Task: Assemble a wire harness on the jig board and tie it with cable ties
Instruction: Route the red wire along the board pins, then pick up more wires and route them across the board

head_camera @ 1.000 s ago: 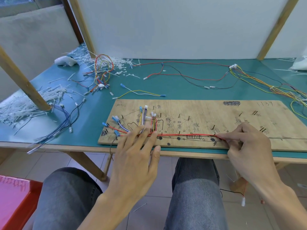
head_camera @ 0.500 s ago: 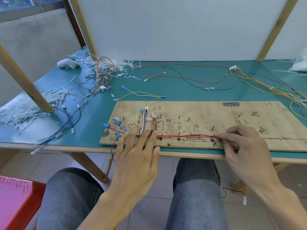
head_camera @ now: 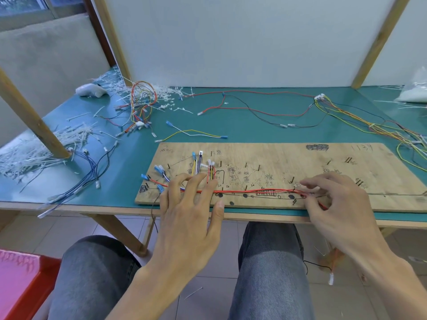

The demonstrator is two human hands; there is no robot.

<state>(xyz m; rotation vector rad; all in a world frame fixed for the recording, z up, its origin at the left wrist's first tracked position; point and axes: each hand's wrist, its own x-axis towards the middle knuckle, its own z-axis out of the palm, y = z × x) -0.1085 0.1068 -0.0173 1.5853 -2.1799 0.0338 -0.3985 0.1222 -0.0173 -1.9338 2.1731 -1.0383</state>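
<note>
Bearing the jig board (head_camera: 288, 162), teal tabletop (head_camera: 254, 132)

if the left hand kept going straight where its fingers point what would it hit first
Most likely the short wire branches pegged on the jig board, just past the fingertips of the left hand; they may already touch, depth is unclear.

On the table (head_camera: 254, 130), by the front edge: the jig board (head_camera: 288, 158). Carries a cluster of connector ends (head_camera: 196, 161) at its left end and a wire run (head_camera: 249, 191) along its near side, pressed at the left by the left hand (head_camera: 189, 218) and pinched farther right by the right hand (head_camera: 335, 204). Just behind the board: a loose wire pair (head_camera: 201, 135). Farther back: long wires (head_camera: 254, 109) mid-table, a coiled harness (head_camera: 141, 122) left, a spread harness (head_camera: 370, 126) right. Left of the board: a pile of cable ties (head_camera: 30, 155).
</note>
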